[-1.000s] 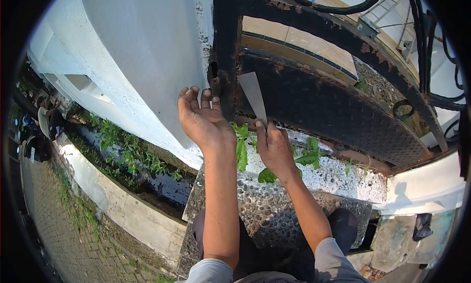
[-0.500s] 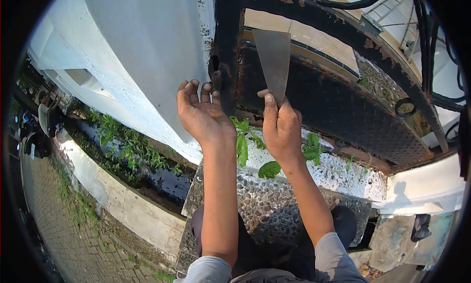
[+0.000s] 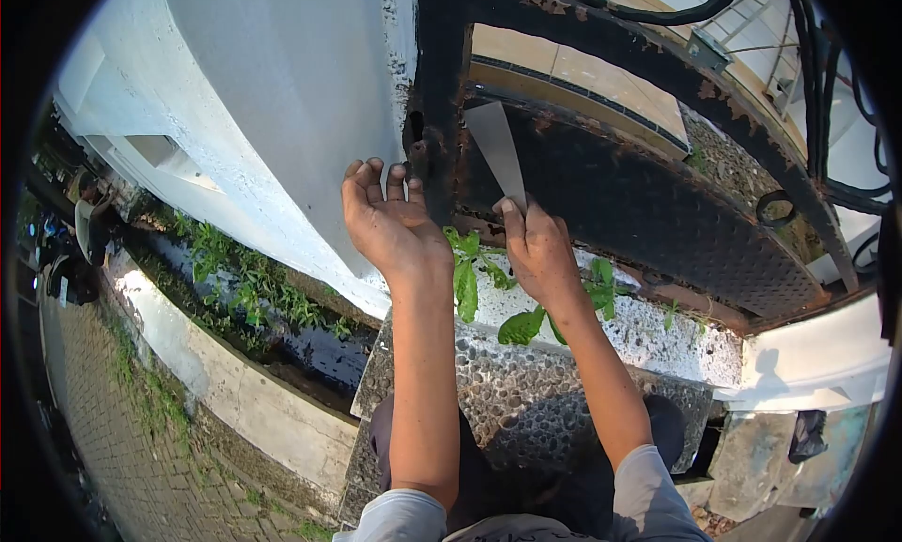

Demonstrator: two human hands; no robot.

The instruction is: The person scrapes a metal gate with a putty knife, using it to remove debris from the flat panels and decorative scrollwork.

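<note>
A metal scraper blade [image 3: 495, 149] is gripped in my right hand [image 3: 542, 253], its wide end pointing up and slightly left in front of the black metal gate [image 3: 601, 194]. The handle is hidden inside my fingers. My left hand [image 3: 395, 224] is held palm up with its fingers apart and curled a little, and nothing lies in it. It is beside the edge of the white wall [image 3: 272, 100], just below a rusty bolt piece [image 3: 419, 157] on the gate frame. Rust and peeling paint mark the gate's bars.
Green leaves [image 3: 521, 326] grow between my forearms by a white ledge [image 3: 658, 349]. Below is a pebbled step [image 3: 517, 392]. A planted ditch [image 3: 254, 288] runs at left, with a person [image 3: 91, 218] beyond. Black cables [image 3: 817, 100] hang at right.
My right hand has tilted the scraper to the left and lowered it, so the blade's wide end is nearer the upright gate post. My left hand has barely moved.
</note>
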